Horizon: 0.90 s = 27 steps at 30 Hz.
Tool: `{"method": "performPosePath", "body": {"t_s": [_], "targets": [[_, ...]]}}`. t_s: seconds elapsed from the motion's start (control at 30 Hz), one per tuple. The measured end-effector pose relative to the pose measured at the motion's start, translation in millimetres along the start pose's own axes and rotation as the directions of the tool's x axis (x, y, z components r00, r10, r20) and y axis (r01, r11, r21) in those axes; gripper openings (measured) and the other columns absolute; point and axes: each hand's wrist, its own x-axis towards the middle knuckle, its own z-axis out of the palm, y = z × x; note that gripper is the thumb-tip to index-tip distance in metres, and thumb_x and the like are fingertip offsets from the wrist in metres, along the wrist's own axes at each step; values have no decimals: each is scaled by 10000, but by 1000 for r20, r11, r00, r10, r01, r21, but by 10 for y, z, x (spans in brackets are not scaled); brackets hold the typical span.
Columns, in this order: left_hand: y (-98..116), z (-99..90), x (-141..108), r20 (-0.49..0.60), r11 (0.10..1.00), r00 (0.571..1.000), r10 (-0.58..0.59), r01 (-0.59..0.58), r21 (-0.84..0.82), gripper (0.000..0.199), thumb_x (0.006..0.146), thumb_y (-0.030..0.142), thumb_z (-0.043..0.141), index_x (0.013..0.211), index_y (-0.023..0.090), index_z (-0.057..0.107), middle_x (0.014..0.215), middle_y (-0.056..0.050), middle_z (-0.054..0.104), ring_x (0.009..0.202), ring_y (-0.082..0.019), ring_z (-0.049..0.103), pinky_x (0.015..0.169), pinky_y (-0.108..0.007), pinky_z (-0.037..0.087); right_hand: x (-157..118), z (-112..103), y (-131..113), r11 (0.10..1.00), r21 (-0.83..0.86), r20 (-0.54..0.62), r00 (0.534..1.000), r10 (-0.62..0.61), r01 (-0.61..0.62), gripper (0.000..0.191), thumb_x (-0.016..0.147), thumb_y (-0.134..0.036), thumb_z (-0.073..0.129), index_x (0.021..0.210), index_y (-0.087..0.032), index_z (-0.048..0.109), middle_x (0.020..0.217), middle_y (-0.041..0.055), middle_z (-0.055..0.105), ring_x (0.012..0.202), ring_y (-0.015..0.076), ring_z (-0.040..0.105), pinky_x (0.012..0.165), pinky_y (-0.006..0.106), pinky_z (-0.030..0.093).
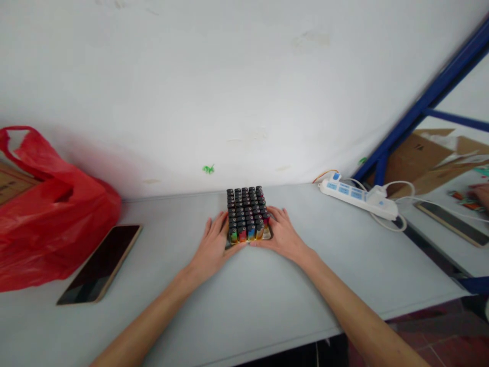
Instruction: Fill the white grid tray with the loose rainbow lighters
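A tray [248, 241] packed with upright lighters [246, 211] stands on the table near the wall. The lighters have black tops, and the front row shows green, red, blue and orange bodies. Around the tray's left side and front left corner curves my left hand [214, 239], its thumb along the front edge. My right hand [281, 233] wraps the right side in the same way, with its thumb also at the front. The two thumb tips nearly meet at the front middle. One lighter at the front right leans out of line with its row.
On the grey table [244, 316], a red plastic bag [64, 214] and a phone [100, 265] lie to the left. A white power strip [357, 198] with cables is at the right, by a blue metal frame [405, 122]. Beyond it are cardboard boxes [416, 153], another phone [453, 223] and another person's hand [480, 194].
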Motion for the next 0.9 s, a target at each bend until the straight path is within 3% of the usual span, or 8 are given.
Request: {"method": "performPosePath", "body": {"t_s": [0.9], "targets": [[-32, -24, 5, 53, 1000, 999, -11, 11, -7, 754, 1010, 640, 611, 1640, 262, 441, 1736, -146, 406, 1639, -362, 335, 1365, -678, 129, -29, 71, 2, 1000, 21, -32, 999, -19, 19, 919, 823, -791, 778, 1488, -175, 626, 1502, 241, 617, 1428, 428, 556, 1272, 731, 284]]}}
